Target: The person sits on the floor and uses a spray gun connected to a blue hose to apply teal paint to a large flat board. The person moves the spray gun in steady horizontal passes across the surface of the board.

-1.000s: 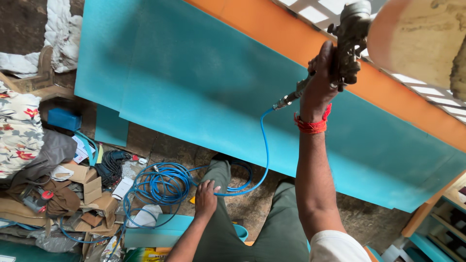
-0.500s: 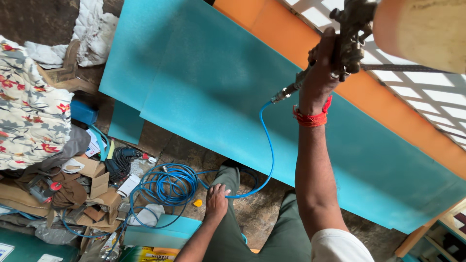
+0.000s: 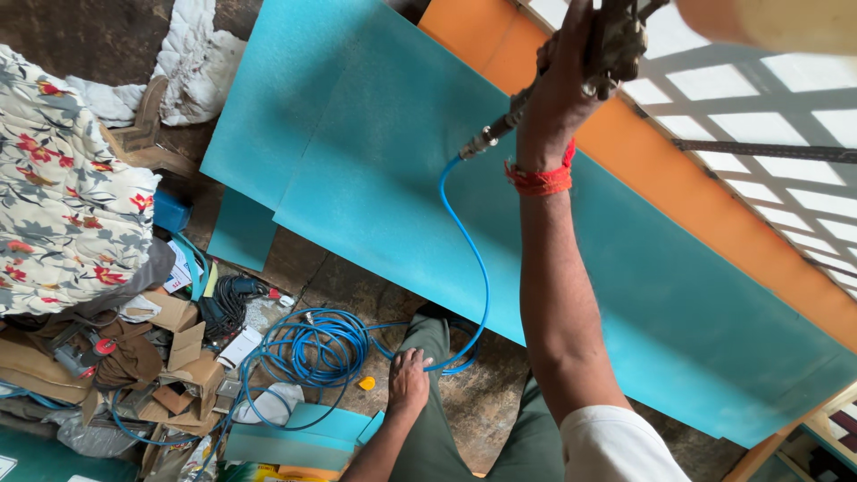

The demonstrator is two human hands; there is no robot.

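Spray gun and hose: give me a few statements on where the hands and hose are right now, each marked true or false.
1. The right hand grips the spray gun. True.
2. The left hand holds the blue hose. False: it rests on the person's knee, beside the hose.
3. The hose runs down to a coil on the floor. True.
4. The big panel under the gun is red. False: it is teal, with an orange board behind it.

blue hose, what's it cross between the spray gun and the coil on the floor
In the head view, the blue hose crosses the teal board, then loops past the left hand.
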